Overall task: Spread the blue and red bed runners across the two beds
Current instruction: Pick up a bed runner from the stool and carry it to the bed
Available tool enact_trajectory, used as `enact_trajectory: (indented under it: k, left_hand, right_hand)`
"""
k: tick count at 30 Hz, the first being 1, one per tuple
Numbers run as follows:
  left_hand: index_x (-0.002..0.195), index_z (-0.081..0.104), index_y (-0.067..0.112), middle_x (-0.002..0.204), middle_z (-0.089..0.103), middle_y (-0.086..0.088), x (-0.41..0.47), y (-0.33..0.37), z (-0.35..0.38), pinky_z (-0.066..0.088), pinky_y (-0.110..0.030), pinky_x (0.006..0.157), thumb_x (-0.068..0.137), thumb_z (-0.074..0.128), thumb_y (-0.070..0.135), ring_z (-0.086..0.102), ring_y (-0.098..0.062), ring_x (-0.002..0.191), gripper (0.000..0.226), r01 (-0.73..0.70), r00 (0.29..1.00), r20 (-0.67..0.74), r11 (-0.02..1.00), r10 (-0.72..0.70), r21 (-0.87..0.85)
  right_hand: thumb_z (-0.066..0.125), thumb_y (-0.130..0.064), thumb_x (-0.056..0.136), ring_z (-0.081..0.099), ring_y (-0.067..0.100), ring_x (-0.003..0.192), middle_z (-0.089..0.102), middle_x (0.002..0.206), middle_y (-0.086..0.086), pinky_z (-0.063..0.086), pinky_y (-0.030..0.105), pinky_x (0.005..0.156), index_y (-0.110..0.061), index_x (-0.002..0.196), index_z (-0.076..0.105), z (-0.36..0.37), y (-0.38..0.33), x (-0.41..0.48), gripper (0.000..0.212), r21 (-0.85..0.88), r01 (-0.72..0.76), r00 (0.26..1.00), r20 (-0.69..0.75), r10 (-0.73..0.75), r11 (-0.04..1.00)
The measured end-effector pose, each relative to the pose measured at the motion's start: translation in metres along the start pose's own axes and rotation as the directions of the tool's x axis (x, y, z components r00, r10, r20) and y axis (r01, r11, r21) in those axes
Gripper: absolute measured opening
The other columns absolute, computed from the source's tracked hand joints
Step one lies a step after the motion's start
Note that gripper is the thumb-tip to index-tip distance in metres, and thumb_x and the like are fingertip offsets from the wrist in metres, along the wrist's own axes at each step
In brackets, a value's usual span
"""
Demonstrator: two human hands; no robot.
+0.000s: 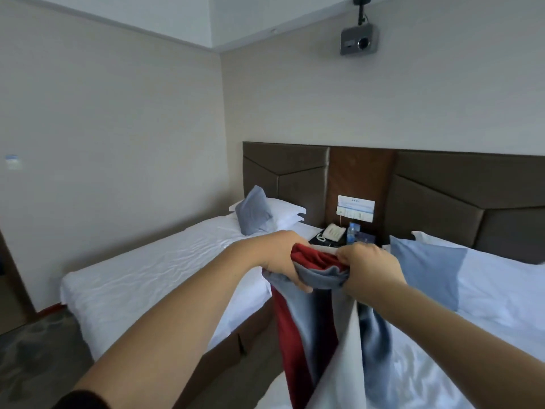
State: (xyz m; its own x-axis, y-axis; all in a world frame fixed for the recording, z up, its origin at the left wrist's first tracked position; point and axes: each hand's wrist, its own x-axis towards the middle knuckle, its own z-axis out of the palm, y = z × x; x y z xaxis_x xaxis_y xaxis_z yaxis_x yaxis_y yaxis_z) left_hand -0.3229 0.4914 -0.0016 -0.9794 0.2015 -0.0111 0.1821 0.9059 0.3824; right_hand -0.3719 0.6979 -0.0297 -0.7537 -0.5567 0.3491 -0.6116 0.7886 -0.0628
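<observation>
Left hand [283, 261] and right hand [371, 270] grip bunched blue and red cloth bed runners [312, 320], with white left bed [147, 276] and white right bed [501, 305] not yet covered.

Hotel twin room: white-sheeted bed [147, 261] left of the left hand [278, 258], second white bed [501, 293] right of the right hand [373, 271], padded brown headboards [286, 172], beige telephone [333, 231] on the dark nightstand [316, 239] beyond.

Blue-and-red runner [306, 326], white sheets on 2 beds [153, 261], blue cushions [253, 211], brown headboards [295, 178]
</observation>
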Motion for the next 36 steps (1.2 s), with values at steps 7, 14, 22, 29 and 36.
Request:
enact_trajectory:
  k: [7, 14, 22, 29, 36]
  left_hand:
    - [0.087, 0.049, 0.038, 0.092, 0.052, 0.015, 0.006, 0.018, 0.0, 0.041, -0.028, 0.062, 0.048, 0.081, 0.083, 0.047, -0.004, 0.079, 0.067, 0.019, 0.972, -0.218, 0.901, 0.084, 0.433]
    - [0.109, 0.064, 0.038, 0.108, 0.064, 0.015, 0.023, 0.019, 0.023, 0.046, -0.035, 0.081, 0.097, 0.055, 0.041, 0.062, -0.015, 0.107, 0.016, 0.073, 0.929, -0.37, 0.967, 0.023, 0.243]
    - [0.14, 0.061, 0.031, 0.139, 0.063, 0.013, 0.012, 0.034, -0.038, 0.035, -0.011, 0.103, 0.085, 0.055, 0.016, 0.054, 0.0, 0.128, 0.057, -0.147, 0.947, -0.319, 0.924, 0.029, -0.352]
    - [0.14, 0.059, 0.026, 0.141, 0.061, 0.011, -0.012, -0.004, -0.019, 0.037, -0.023, 0.116, 0.105, 0.04, 0.01, 0.055, -0.01, 0.134, 0.043, -0.023, 0.999, -0.032, 0.771, 0.003, -0.637]
    - [0.145, 0.046, 0.051, 0.109, 0.056, 0.001, -0.034, 0.002, -0.06, 0.046, -0.038, 0.068, 0.098, 0.058, 0.034, 0.066, -0.029, 0.093, 0.051, 0.218, 0.778, -0.587, 0.779, 0.226, 0.589]
  right_hand:
    - [0.087, -0.063, 0.051, 0.053, 0.015, 0.096, 0.048, 0.104, -0.011, 0.047, 0.032, 0.079, -0.037, 0.106, 0.049, -0.022, 0.012, 0.008, 0.072, 0.048, -0.043, 0.969, 0.244, 0.03, 0.998]
    - [0.077, -0.05, 0.073, 0.064, 0.017, 0.1, 0.066, 0.106, -0.01, 0.051, 0.032, 0.08, -0.037, 0.099, 0.062, -0.014, 0.006, 0.002, 0.032, 0.085, -0.109, 0.988, 0.121, 0.098, 0.99]
    - [0.056, -0.017, 0.086, 0.061, 0.029, 0.102, 0.065, 0.107, -0.004, 0.037, 0.037, 0.075, -0.04, 0.129, 0.059, -0.055, 0.009, 0.029, 0.049, -0.085, -0.061, 0.936, -0.351, 0.027, 0.995]
    - [0.057, -0.007, 0.083, 0.069, 0.023, 0.105, 0.077, 0.108, -0.003, 0.046, 0.023, 0.095, -0.028, 0.105, 0.08, -0.035, -0.001, 0.015, 0.039, 0.271, 0.072, 0.979, -0.204, -0.016, 0.96]
    - [0.06, -0.03, 0.096, 0.065, 0.039, 0.095, 0.062, 0.114, 0.005, 0.045, 0.038, 0.069, -0.035, 0.128, 0.065, -0.071, -0.019, 0.034, 0.032, -0.056, 0.09, 0.931, -0.351, -0.104, 0.994]
